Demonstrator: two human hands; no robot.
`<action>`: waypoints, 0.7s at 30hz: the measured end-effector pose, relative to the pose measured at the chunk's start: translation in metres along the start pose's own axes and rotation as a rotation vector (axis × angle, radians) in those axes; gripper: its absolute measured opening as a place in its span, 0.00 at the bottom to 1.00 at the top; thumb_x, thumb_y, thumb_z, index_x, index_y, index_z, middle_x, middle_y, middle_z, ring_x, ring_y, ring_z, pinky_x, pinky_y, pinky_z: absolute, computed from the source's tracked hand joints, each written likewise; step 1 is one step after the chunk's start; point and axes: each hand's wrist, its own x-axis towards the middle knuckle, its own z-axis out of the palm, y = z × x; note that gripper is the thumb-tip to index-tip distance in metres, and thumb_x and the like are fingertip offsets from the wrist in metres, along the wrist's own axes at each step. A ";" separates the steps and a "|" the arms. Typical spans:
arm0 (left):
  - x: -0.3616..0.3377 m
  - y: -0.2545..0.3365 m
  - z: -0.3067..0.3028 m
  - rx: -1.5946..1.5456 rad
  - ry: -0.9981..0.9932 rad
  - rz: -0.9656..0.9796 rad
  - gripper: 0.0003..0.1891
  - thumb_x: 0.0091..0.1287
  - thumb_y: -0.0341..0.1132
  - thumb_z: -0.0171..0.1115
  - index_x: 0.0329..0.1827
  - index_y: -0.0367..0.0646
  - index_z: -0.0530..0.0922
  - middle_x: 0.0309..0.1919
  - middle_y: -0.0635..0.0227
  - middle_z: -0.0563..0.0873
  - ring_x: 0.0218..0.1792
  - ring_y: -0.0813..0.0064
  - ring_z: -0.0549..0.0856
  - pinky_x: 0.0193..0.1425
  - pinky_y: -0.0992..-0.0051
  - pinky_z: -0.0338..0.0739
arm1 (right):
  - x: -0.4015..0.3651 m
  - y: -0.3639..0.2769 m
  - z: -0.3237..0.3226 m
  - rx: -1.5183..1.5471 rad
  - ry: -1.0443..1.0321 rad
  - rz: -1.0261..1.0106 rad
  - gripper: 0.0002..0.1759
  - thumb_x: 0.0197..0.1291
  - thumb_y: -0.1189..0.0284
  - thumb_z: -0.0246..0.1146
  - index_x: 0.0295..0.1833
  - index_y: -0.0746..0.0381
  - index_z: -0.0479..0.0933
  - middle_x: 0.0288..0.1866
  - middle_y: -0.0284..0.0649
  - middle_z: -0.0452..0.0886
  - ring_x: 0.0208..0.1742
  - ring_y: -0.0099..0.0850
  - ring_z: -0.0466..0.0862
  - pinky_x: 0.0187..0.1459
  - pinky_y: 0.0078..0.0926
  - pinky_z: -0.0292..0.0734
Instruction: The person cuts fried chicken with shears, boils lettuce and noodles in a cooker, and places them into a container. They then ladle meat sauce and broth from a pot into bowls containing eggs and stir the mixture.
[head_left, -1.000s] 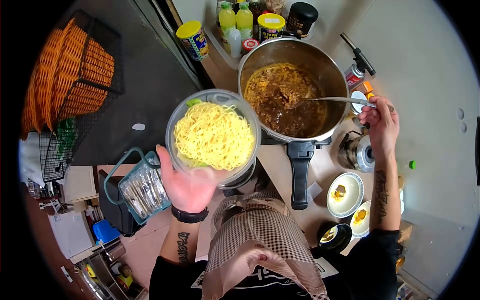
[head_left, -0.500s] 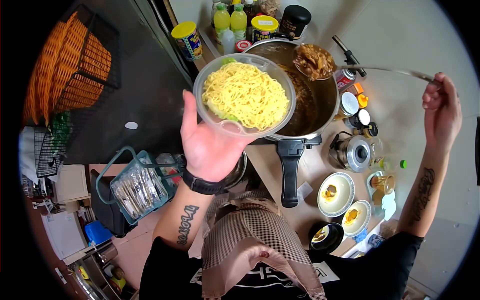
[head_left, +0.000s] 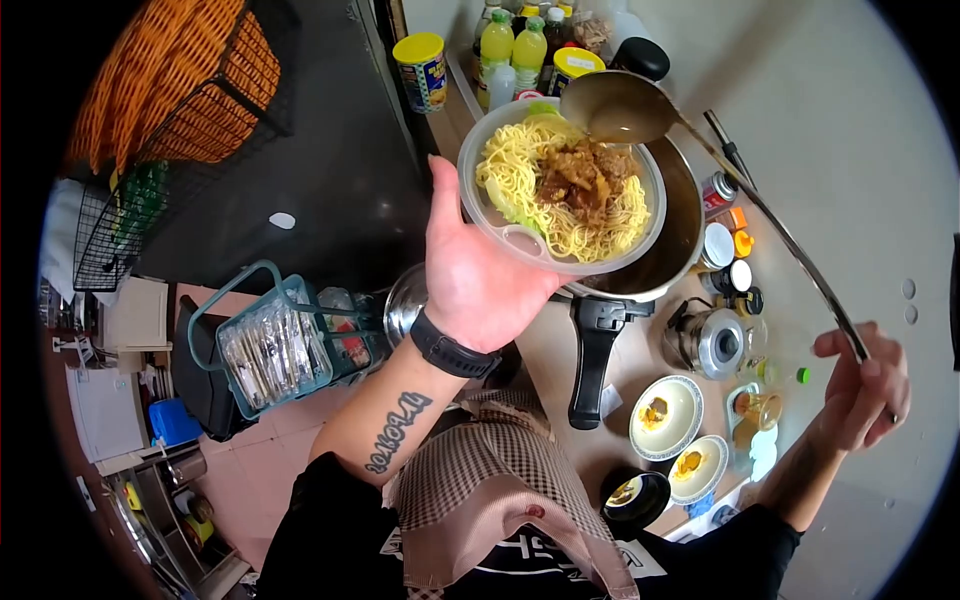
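Head view: your left hand (head_left: 485,280) is palm up under the clear plastic bowl (head_left: 471,185). The thumb is spread wide, up along the bowl's left side; the other fingers are hidden below it, so their spacing cannot be told. The bowl is held above the pot (head_left: 684,205), near the left edge of the worktop (head_left: 553,345), and appears slightly tilted towards you. Being round, it shows no long axis; its small looped tab faces your palm. It contains noodles (head_left: 510,165), with brown meat (head_left: 585,180) on top and green leaf (head_left: 520,212) at the side.

Your right hand (head_left: 865,385) has its fingers curled, pinching the end of the ladle (head_left: 620,110) against the thumb. The ladle's long axis runs aslant, from your hand on the near right to its cup on the far left. The cup is over the bowl's far rim; contact cannot be confirmed. The pot handle (head_left: 593,375) points towards you.

The bowl conceals much of the pot's opening, and the pot's contents cannot be made out. The ladle's cup covers part of the bowl's far side. The black dish (head_left: 650,500) by the worktop's near edge is partly in shadow.
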 end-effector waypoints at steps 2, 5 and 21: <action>-0.001 0.000 -0.007 -0.002 0.013 -0.006 0.40 0.72 0.67 0.38 0.80 0.52 0.55 0.78 0.58 0.57 0.77 0.49 0.57 0.76 0.36 0.51 | -0.004 0.001 0.004 0.018 0.023 -0.012 0.12 0.75 0.72 0.44 0.51 0.65 0.72 0.35 0.51 0.77 0.28 0.41 0.82 0.29 0.30 0.78; -0.002 -0.001 -0.004 0.000 0.012 -0.019 0.38 0.73 0.66 0.39 0.80 0.54 0.55 0.77 0.60 0.60 0.76 0.50 0.60 0.75 0.38 0.55 | -0.027 0.011 -0.005 0.188 0.272 0.028 0.13 0.76 0.72 0.44 0.52 0.65 0.73 0.35 0.50 0.77 0.30 0.42 0.83 0.30 0.31 0.79; -0.040 -0.034 -0.009 0.150 0.071 -0.038 0.45 0.67 0.72 0.46 0.77 0.48 0.60 0.73 0.59 0.66 0.72 0.55 0.67 0.74 0.46 0.61 | -0.079 0.068 0.089 -0.123 0.210 1.135 0.23 0.68 0.67 0.62 0.65 0.65 0.70 0.33 0.36 0.81 0.24 0.20 0.76 0.25 0.18 0.70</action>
